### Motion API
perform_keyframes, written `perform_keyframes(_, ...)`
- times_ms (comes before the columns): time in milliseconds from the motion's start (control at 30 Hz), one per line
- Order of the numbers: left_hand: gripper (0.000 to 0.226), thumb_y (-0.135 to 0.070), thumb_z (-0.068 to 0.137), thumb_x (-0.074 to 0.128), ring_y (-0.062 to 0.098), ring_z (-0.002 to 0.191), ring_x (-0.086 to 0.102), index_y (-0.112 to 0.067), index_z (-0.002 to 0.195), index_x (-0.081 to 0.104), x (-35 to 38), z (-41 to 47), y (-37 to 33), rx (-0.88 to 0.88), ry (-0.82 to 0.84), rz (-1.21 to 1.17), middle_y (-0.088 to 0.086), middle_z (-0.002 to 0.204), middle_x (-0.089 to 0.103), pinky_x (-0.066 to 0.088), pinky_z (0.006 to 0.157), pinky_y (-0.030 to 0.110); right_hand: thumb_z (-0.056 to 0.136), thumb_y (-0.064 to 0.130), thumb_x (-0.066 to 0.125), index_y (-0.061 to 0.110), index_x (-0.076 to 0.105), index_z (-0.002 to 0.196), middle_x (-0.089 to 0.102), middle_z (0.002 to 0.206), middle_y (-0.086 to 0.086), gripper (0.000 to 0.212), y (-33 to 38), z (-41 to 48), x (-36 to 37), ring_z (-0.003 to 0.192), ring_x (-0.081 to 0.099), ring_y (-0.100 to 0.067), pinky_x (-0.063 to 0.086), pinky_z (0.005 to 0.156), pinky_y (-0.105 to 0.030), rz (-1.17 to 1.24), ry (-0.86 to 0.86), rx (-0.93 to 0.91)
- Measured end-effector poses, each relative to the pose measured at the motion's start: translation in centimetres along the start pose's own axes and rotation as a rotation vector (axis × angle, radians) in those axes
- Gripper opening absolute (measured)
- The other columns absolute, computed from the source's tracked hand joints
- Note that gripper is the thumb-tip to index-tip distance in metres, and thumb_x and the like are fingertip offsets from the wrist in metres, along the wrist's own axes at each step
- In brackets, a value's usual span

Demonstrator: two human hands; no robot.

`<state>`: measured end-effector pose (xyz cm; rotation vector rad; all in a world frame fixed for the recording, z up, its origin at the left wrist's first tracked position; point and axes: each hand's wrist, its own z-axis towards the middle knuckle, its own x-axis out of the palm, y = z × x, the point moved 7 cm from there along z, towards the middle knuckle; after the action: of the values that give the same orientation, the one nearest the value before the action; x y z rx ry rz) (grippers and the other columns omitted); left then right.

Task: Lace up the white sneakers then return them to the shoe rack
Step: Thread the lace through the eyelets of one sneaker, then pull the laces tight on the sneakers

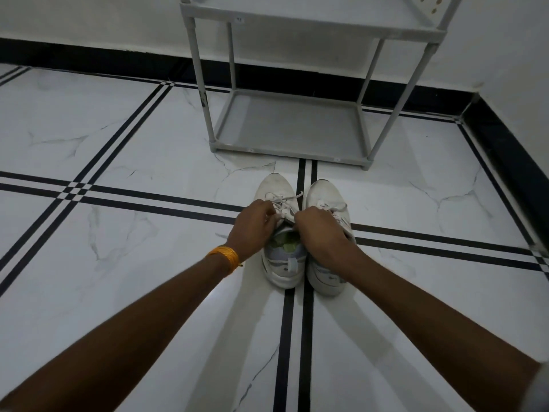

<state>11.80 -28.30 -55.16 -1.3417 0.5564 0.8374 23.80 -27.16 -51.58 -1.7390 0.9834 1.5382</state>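
Two white sneakers stand side by side on the floor, toes pointing away from me: the left sneaker (279, 188) and the right sneaker (325, 193). My left hand (254, 224) and my right hand (319, 230) are both closed over the left sneaker's throat, pinching its white laces (285, 200). A loose lace end runs from between my hands toward the toe. My right hand covers part of the right sneaker. The grey shoe rack (291, 126) stands just beyond the toes.
The floor is white marble tile with black stripe lines (307, 171). A black skirting (89, 59) runs along the white wall behind the rack and down the right side. The rack's bottom shelf lies bare, a second shelf (312, 22) above it.
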Motion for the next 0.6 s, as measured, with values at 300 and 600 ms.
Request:
perform_keyframes(300,0.034,-0.042,0.098,0.046,0.026,0.073,0.066,-0.011,0.109,0.054,0.2,-0.8,0.0,-0.044,-0.053,0.245,0.01,0.09,0.07,0.059,0.067,0.039,0.093,0.006,0.051,0.001,0.063,0.1,0.068,0.101,-0.02,0.015,-0.9,0.0,1.2,0.093,0.065,-0.035,0.042,0.072,-0.035,0.15,-0.042,0.043)
perform_keyframes(600,0.039,-0.04,0.089,0.057,0.027,0.063,0.063,-0.009,0.069,0.07,-2.4,0.8,0.1,-0.175,-0.043,0.297,0.012,0.064,0.067,0.054,0.061,0.033,0.096,0.006,0.047,0.004,0.054,0.117,0.064,0.116,-0.016,0.022,0.2,-1.0,1.5,0.102,0.065,-0.033,0.05,0.082,-0.039,-0.082,-0.057,-0.024)
